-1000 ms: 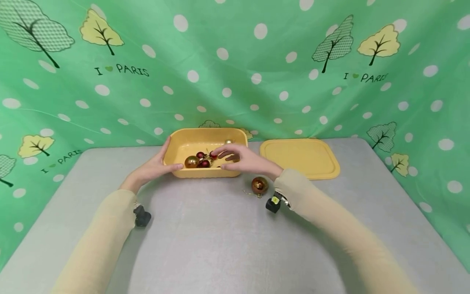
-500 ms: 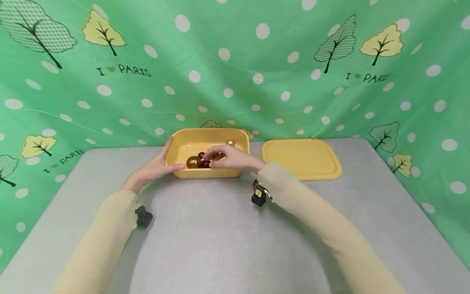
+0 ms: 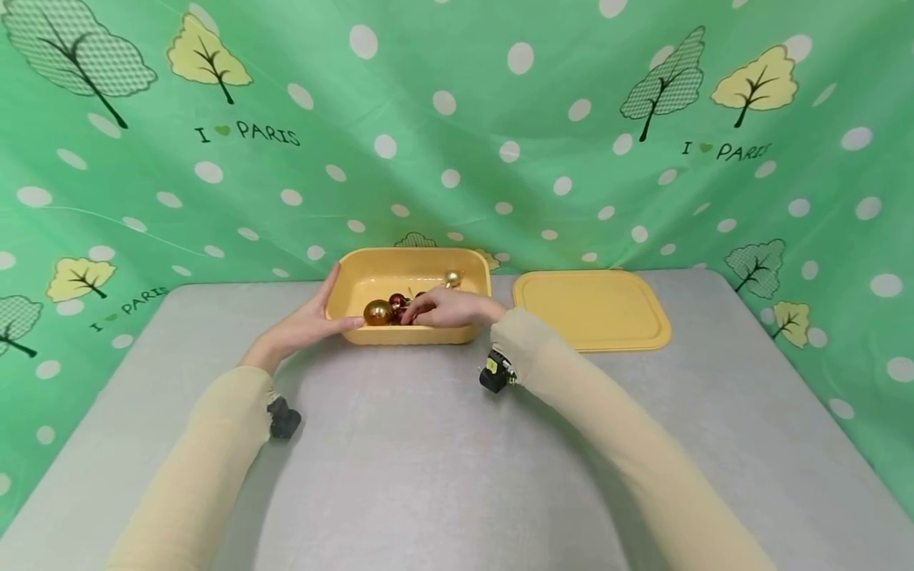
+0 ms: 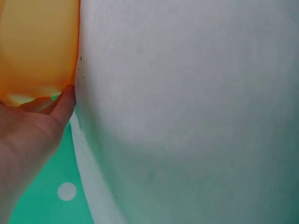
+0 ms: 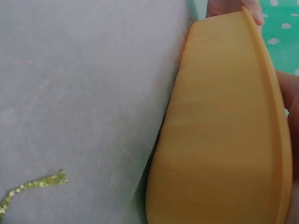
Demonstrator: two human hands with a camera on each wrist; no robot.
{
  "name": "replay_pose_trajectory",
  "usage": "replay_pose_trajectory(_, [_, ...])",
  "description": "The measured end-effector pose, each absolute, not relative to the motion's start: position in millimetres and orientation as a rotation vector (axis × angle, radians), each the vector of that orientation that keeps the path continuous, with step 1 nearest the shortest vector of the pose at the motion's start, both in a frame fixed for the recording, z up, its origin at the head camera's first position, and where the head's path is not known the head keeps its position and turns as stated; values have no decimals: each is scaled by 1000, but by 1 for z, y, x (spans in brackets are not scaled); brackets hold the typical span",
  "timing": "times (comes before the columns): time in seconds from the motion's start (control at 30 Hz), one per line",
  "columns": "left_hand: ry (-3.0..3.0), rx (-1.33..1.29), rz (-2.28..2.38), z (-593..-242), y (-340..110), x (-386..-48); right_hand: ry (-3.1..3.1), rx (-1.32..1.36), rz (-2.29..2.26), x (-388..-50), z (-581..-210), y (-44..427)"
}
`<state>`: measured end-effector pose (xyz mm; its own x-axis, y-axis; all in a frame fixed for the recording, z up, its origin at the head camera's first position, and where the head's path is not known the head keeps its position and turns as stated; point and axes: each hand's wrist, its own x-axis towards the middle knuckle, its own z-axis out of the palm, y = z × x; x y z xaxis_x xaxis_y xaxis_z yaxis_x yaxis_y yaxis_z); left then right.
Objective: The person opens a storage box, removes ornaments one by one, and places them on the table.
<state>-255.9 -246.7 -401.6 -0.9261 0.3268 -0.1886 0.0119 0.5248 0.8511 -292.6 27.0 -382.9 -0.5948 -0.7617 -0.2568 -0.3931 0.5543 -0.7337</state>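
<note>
A yellow plastic box (image 3: 400, 336) stands at the back of the table, holding several Christmas baubles. My left hand (image 3: 305, 323) grips its left end, thumb on the front rim and fingers along the side wall. Inside the box, my right hand (image 3: 451, 308) has its fingers curled down and pinches a dark red bauble (image 3: 401, 316), which the fingertips partly hide. Close by lie another dark red bauble (image 3: 397, 300) and a larger gold bauble (image 3: 377, 312). A small pale gold bauble (image 3: 453, 277) sits in the back right corner.
A flat yellow lid (image 3: 591, 309) lies on the grey table (image 3: 400, 460), right of the box. In the right wrist view, a glittery gold cord (image 5: 35, 183) lies on the table. A green dotted cloth (image 3: 457, 127) hangs behind.
My right hand has reached left and down into the box, its fingers closing in among the red baubles. The right wrist now covers the loose gold bauble on the table. My left hand stays put.
</note>
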Motion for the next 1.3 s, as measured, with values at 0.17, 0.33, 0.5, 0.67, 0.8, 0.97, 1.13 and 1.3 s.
replay_pose_trajectory(0.17, [2437,278,1371,-399,-245,-254,2131,-875,-944,-295,-385,24])
replay_pose_trajectory(0.33, [2451,290,1378,-405,-248,-257,2074,-818,-1060,-299,-390,23])
replay_pose_trajectory(0.5, [2458,295,1373,-404,-245,-257,2069,-811,-1144,-298,-391,23])
replay_pose_trajectory(0.67, [2457,288,1374,-405,-246,-257,2075,-871,-1224,-298,-391,23])
replay_pose_trajectory(0.8, [2461,284,1371,-407,-248,-258,2094,-916,-1257,-298,-388,25])
replay_pose_trajectory(0.97, [2464,283,1368,-406,-248,-258,2088,-919,-1305,-296,-378,32])
replay_pose_trajectory(1.13, [2461,276,1362,-405,-249,-258,2044,-909,-1371,-293,-371,41])
replay_pose_trajectory(1.3, [2455,273,1360,-406,-249,-257,1979,-867,-1501,-290,-367,53])
